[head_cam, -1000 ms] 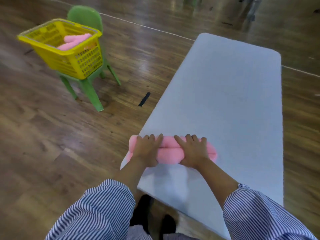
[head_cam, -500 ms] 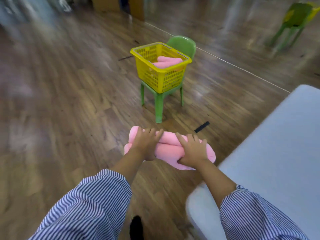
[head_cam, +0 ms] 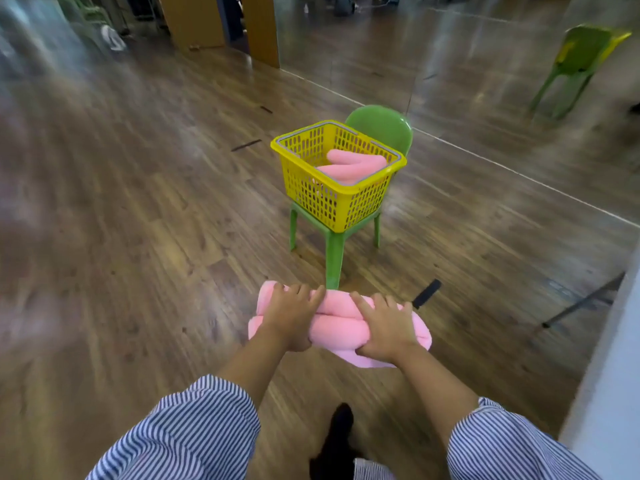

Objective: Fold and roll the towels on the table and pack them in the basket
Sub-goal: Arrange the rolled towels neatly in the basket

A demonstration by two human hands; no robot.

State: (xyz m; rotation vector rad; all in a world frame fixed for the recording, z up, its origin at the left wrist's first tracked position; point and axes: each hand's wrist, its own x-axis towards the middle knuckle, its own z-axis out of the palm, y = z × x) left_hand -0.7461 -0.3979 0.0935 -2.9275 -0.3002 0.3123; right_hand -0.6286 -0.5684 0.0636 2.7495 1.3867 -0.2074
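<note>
1. Towel roll (head_cam: 341,323), pink, is held in the air above the floor in the head view, its long axis running left to right across the frame and slightly tilted, the right end lower and nearer the camera.
2. Left hand (head_cam: 289,318) grips the roll's left part with fingers curled over the top; right hand (head_cam: 388,327) grips the right part, fingers spread over the top and thumb tucked under. A loose flap of towel hangs below the right hand.
3. Yellow basket (head_cam: 332,202) sits on the seat of a green chair (head_cam: 381,124) ahead of the hands, well apart from them. Inside lie 2 pink rolled towels (head_cam: 353,164), long axes running from near left to far right.
4. Wooden floor (head_cam: 138,220) is glossy plank, with short black tape marks (head_cam: 426,293). A white table edge (head_cam: 609,375) shows at the right. A second green chair (head_cam: 578,64) stands far right.
5. Striped sleeves (head_cam: 194,431) cover both forearms' upper parts. No writing can be read.
</note>
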